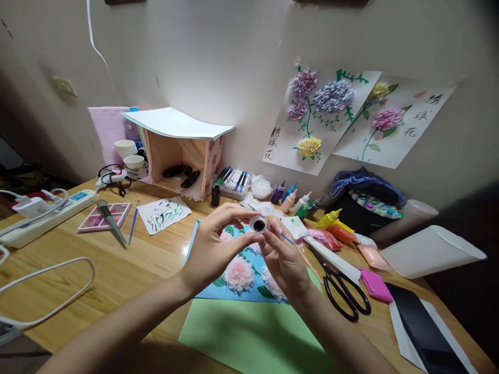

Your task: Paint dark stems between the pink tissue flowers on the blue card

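Note:
My left hand (216, 244) pinches a small round white cap (258, 225) with black liquid or a dark hollow inside, between thumb and forefinger. My right hand (283, 259) is closed beside it, its fingertips touching the cap. A thin blue stick, like a paintbrush handle (287, 238), pokes out between the right fingers; its tip is hard to make out. Below both hands lies a blue sheet (212, 293) with puffy pink-white paper flowers (238, 274) and green leaves, partly hidden by the hands. It rests on a green sheet (249, 335).
Black-handled scissors (345, 291) and a dark phone-like slab (427, 332) lie at the right. Several paint bottles (290, 201), a marker box (233, 182) and a small black bottle (215, 196) stand behind. At left are a palette (104, 217), a blotted paper (164, 214) and a power strip (50, 218).

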Tool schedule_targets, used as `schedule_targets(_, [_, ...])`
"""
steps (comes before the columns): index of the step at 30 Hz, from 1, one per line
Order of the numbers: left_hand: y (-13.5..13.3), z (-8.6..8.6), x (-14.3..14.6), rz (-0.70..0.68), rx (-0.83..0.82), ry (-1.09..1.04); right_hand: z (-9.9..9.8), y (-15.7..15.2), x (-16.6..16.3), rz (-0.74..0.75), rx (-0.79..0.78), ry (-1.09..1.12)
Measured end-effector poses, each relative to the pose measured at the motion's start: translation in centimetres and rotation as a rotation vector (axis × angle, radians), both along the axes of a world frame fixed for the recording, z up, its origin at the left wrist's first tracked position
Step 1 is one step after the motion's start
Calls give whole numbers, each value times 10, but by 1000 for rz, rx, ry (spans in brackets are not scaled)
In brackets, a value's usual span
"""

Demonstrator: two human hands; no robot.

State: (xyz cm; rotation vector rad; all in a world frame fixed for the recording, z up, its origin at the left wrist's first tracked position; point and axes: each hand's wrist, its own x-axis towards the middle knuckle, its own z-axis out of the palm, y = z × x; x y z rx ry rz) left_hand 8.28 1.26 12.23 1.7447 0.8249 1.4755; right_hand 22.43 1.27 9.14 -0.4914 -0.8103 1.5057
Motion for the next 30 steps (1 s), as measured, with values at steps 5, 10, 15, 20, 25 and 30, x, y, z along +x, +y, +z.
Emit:
schedule_targets(5, [12, 10, -8, -10, 53, 44, 2, 10, 6, -83, 104, -146])
schedule_targets(10, [40, 23, -38, 120, 42, 147, 12, 15, 41, -232, 288, -480])
schedule_targets(15, [59, 13, -46, 167, 65, 364, 30, 17, 70, -254, 513, -681])
schedule_targets(20, [62, -5, -42, 142, 64, 452, 36, 20, 71, -568, 726, -842])
schedule_targets(25, [60, -10, -41, 79, -1, 455, 37, 20, 62, -598, 786, -760])
schedule_targets(30, [55, -6, -34, 30, -15, 431, 35, 19, 59, -535, 695, -730])
